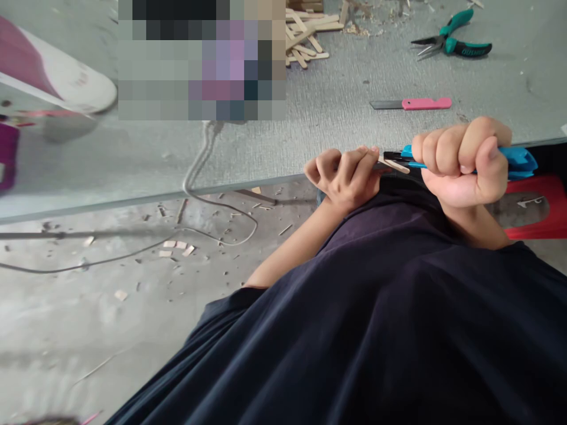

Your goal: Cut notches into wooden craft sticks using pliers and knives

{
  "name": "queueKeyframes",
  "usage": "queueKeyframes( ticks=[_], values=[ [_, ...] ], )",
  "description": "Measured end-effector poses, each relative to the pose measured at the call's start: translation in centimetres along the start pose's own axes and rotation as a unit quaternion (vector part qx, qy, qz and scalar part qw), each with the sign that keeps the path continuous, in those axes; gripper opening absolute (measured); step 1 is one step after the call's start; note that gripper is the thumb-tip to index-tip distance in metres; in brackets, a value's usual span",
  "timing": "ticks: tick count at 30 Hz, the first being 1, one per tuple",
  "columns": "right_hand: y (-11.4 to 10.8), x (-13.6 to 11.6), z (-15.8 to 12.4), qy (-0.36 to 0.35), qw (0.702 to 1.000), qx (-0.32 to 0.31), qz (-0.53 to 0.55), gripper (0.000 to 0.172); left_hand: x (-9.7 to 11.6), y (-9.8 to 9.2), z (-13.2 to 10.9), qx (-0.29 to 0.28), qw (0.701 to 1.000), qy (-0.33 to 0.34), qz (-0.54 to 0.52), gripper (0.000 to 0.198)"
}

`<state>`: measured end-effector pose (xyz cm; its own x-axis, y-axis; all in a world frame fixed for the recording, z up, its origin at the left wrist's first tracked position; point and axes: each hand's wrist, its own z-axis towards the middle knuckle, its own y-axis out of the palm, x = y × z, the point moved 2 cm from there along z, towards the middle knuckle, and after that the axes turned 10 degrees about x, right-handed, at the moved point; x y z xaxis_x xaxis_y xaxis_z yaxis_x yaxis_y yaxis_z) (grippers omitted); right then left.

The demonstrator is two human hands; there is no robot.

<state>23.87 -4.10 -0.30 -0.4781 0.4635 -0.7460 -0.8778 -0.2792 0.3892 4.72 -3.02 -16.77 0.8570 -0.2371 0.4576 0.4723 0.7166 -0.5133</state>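
My left hand point(349, 174), its fingers closed, pinches a thin wooden craft stick point(396, 166) near the front edge of the table. The stick's free end points right, against the black front end of a blue-handled hand tool point(522, 162). Wrapped round that tool is my right hand point(465, 159), which hides most of its handles, so its exact kind cannot be made out. Just beyond my hands, a pink-handled craft knife point(426, 104) lies flat on the table point(345, 112).
Green-and-black long-nose pliers point(456, 41) lie at the back right. Several craft sticks point(310, 32) are piled at the back. A grey cable point(195, 171) drops over the table edge. Wood scraps point(177, 245) litter the floor. A red stool point(556, 206) stands at right.
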Motion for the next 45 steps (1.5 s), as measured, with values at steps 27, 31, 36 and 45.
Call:
queueKeyframes(
  ticks=[27, 31, 36, 45],
  values=[
    [1.5, 1.8, 1.3, -0.016, 1.000, 0.008, -0.002, 0.083, -1.3, 1.0, -0.2, 0.056, 0.998, 0.009, 0.003, 0.056],
    [2.3, 1.8, 2.1, -0.066, 0.997, 0.009, 0.035, 0.077, -1.2, 1.1, -0.2, 0.062, 0.998, 0.015, 0.005, 0.054],
    [2.6, 0.9, 1.7, -0.020, 0.999, -0.037, -0.015, 0.073, -1.4, 1.3, -0.3, 0.035, 0.999, 0.009, -0.007, 0.055],
    [0.7, 3.4, 0.4, -0.171, 0.985, 0.015, 0.037, 0.069, -0.7, 0.7, 0.0, 0.052, 0.998, 0.030, 0.009, 0.052]
  ],
)
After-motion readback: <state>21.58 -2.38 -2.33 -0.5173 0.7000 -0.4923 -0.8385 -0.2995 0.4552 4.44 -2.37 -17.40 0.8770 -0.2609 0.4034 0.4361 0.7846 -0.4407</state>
